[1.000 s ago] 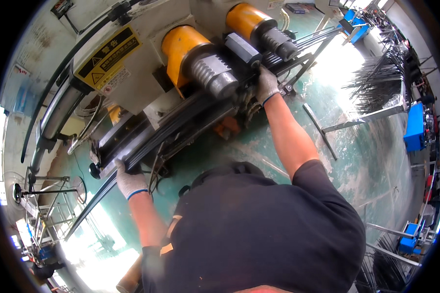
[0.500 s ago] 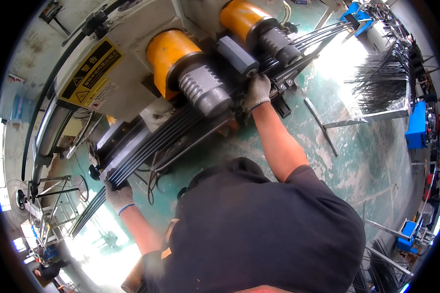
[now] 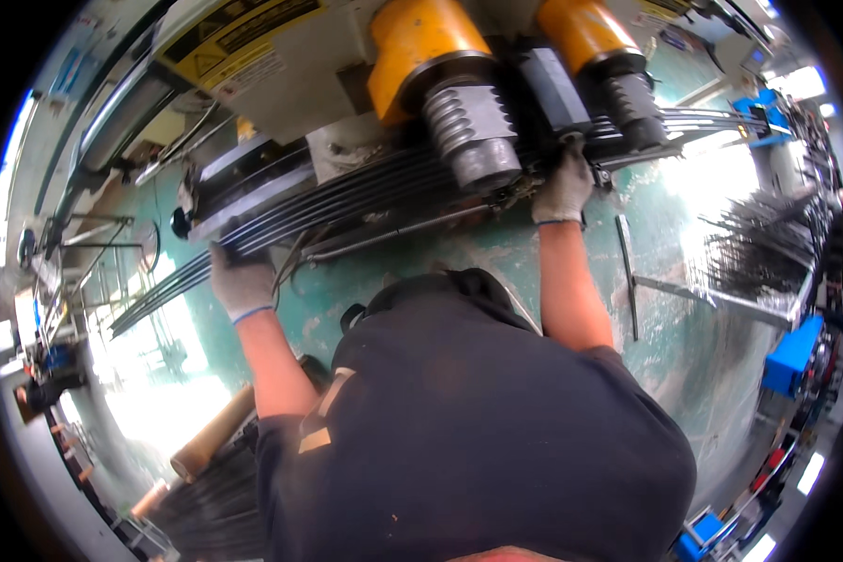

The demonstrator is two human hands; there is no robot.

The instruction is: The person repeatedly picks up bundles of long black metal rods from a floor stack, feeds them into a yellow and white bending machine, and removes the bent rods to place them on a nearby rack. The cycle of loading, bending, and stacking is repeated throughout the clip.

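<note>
Floor (image 3: 660, 375): green, scuffed, with paler worn patches; broad white glare (image 3: 173, 412) at left, a second at right. Wall (image 3: 98, 37): greyish, upper left. Window (image 3: 14, 169): tall, bright, at left rim, bluish at its edge. Bright panels (image 3: 810, 473): several, right rim; whether windows or lamps cannot be told. Metal rack (image 3: 94, 245): open frame, left, standing on floor. Metal stand (image 3: 674, 286): low, right, one bar lying along floor. Blue box (image 3: 791, 356): right, beyond stand; another blue box (image 3: 704, 534), lower right. Brown tube (image 3: 211, 436): lying at an angle, lower left. Clutter along right rim: too small to itemise.
</note>
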